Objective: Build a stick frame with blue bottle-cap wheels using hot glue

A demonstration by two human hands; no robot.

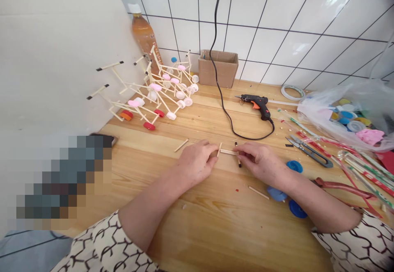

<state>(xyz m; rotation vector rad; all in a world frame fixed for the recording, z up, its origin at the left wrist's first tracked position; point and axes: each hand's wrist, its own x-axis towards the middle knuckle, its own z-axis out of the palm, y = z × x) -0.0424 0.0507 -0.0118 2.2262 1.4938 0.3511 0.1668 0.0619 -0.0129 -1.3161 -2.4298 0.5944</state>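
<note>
My left hand (197, 162) pinches a short wooden stick (219, 149) between thumb and fingertips. In the fingers of my right hand (263, 160) is a wooden stick with black ends (239, 163). Between these two lies a light wooden crosspiece (228, 152), with an end close to each; whether it is joined to them I cannot tell. A loose stick (181, 145) rests left of my left hand, and another (258, 192) lies below my right hand. Blue bottle caps (294, 166) sit beside and under my right forearm.
Small stick-and-cap bicycle models (154, 87) stand at back left before a drink bottle (143, 34). A cardboard box (217, 71), black glue gun (257, 103) with cord, and tape roll (292, 92) are behind. Thread snips (310, 151), pliers (344, 186) and a bag of caps (353, 112) lie right.
</note>
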